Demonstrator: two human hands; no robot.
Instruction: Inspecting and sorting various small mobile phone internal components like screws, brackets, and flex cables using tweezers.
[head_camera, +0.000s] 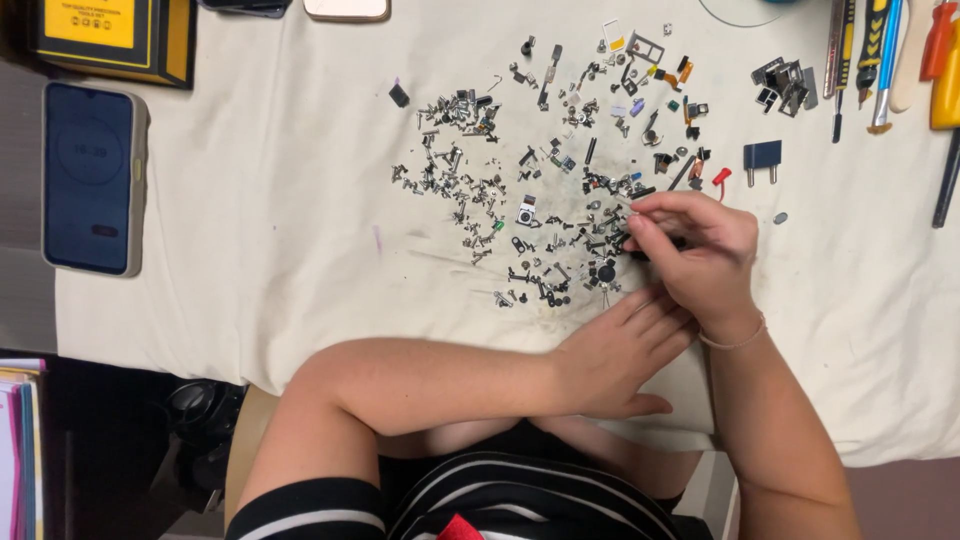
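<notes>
The right hand (690, 250) has its fingertips pressed together over the lower right edge of a spread of tiny screws and metal parts (540, 190), apparently pinching a small dark piece, though the piece itself is too small and too hidden by the fingers to identify. The left hand (620, 355) lies flat on the white cloth (250, 250) that covers the desk, fingers loosely spread and holding nothing, just below the pile and touching the right wrist. The risk here is mostly scatter: the parts lie loose and close together, so a sweep of either palm or a tug on the cloth could likely roll screws into one another or off the near edge, where the cloth hangs over the person's lap. A pinch this fine may also slip and flick the piece into the heap, where it would be hard to find again. Well apart to the left, a phone (92, 178) rests with its screen up; screwdrivers and tools (880, 60) lie at the upper right, and a small blue plug piece (762, 156) sits just beside the heap.
</notes>
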